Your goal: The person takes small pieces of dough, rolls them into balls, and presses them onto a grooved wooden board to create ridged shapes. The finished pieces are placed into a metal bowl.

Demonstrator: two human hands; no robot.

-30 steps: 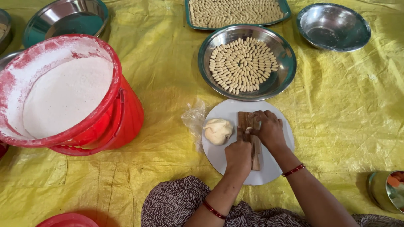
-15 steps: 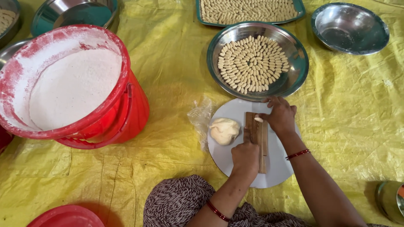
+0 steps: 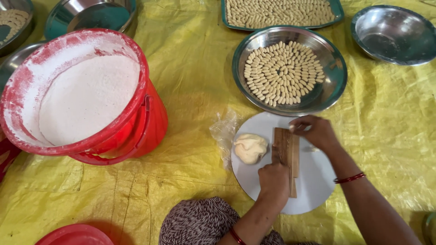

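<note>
Wooden ridged board (image 3: 287,154) on white plate (image 3: 313,190) — L hand (image 3: 273,179) grips it, R hand (image 3: 315,131) pinches dough bit.

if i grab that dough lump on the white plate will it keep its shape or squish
The dough lump looks soft and creased, so it would probably dent under fingers. Its flattish base on the white plate suggests it won't roll. It may cling slightly, judging by its moist sheen.
</note>
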